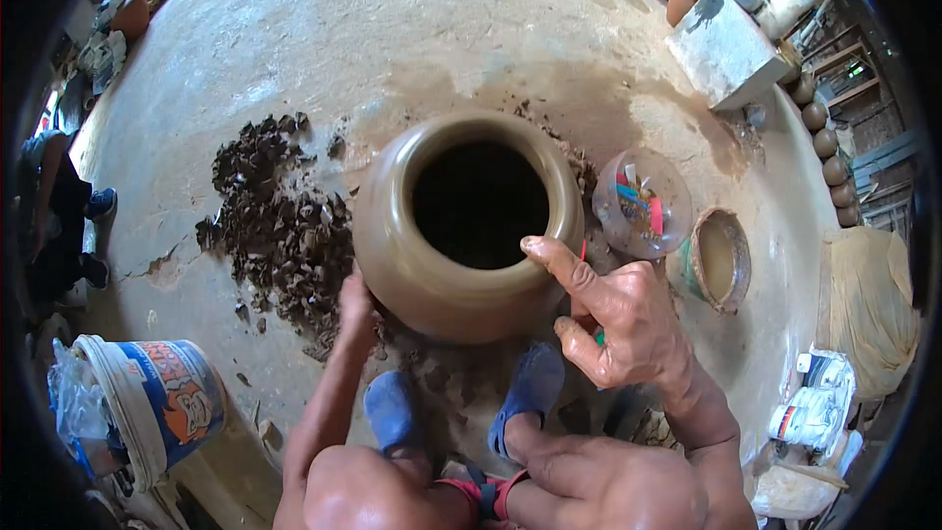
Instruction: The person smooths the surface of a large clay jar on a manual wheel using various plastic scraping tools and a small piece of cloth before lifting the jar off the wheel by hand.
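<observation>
A large wet clay pot [383,206] with a wide round mouth stands on the floor in front of me, its inside dark. My left hand [357,312] is against the pot's lower left side, its fingers mostly hidden by the wall. At the near right of the rim, the tip of a finger of my right hand [633,324] touches the lip. The other fingers of that hand are curled. Small bits of red and green show beside them, possibly part of a thin tool, but I cannot make out its kind.
Dark clay scraps [285,226] lie left of the pot. On its right are a clear tub [613,162] with small tools and a bowl [699,265] of brownish water. A white-and-blue bucket [191,388] stands near left, a pale block [721,54] far right. Another person [59,196] is at far left.
</observation>
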Available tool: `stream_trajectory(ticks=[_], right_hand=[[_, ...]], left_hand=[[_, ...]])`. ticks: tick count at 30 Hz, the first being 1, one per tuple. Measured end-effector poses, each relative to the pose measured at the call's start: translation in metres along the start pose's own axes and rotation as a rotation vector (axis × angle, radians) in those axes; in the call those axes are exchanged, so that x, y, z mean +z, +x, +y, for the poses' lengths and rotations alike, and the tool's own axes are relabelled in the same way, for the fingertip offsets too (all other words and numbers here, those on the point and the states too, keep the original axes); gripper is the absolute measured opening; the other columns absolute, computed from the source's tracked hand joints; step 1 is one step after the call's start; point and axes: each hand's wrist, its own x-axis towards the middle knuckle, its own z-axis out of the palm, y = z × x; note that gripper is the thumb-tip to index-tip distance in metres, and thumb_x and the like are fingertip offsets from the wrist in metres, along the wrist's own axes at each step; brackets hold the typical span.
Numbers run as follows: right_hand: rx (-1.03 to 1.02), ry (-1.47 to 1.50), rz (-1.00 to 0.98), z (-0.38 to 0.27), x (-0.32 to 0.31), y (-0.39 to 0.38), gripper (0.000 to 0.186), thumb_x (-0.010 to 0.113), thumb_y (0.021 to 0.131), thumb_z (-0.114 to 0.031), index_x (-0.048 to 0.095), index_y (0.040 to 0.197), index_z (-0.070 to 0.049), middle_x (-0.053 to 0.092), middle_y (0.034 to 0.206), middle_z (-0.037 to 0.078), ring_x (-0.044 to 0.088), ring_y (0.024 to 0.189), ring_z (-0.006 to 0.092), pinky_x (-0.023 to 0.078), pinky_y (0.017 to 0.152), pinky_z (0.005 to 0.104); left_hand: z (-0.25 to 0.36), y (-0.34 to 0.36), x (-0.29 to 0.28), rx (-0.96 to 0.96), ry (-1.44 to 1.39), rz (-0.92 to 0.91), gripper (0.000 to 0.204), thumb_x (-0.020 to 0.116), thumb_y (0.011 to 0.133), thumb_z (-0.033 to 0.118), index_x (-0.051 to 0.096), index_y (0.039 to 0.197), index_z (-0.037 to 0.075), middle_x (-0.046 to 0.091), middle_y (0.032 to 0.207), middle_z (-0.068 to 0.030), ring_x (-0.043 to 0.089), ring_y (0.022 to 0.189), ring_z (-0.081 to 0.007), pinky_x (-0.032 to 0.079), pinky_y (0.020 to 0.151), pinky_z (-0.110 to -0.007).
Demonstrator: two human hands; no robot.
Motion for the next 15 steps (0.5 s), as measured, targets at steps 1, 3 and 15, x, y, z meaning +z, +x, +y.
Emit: stream_trajectory(ticks=[1, 3, 15], right_hand=[[-0.033, 0.024, 0.020, -0.004, 0.004, 0.004, 0.090, 0.065, 0.075, -0.009, 0.040, 0.161, -0.009, 0.063, 0.061, 0.013, 0.063, 0.049, 0.0311, 0.056, 0.054, 0.0441], [-0.022, 0.021, -0.002, -0.004, 0.008, 0.001, 0.091, 0.066, 0.076, -0.009, 0.037, 0.162, -0.008, 0.062, 0.058, 0.013, 0.063, 0.049, 0.0310, 0.056, 0.054, 0.0441], [-0.031, 0.047, -0.165, -0.025, -0.025, 0.025, 0.084, 0.063, 0.068, 0.001, 0.052, 0.152, 0.001, 0.057, 0.054, 0.008, 0.059, 0.044, 0.0243, 0.049, 0.050, 0.0372]], left_hand=[[-0.044, 0.002, -0.003, 0.105, -0.061, 0.148, 0.054, 0.053, 0.106, 0.046, 0.055, 0.136, 0.002, 0.074, 0.106, -0.0135, 0.072, 0.079, -0.0229, 0.057, 0.073, -0.037], [-0.121, -0.032, 0.017, -0.089, -0.087, -0.044, 0.057, 0.052, 0.106, 0.050, 0.052, 0.141, 0.005, 0.072, 0.113, -0.0166, 0.072, 0.076, -0.0234, 0.058, 0.072, -0.038], [0.037, 0.010, -0.027, -0.081, -0.274, 0.028, 0.080, 0.047, 0.097, 0.078, 0.053, 0.151, 0.019, 0.067, 0.135, -0.0042, 0.061, 0.119, -0.0208, 0.044, 0.099, -0.042]])
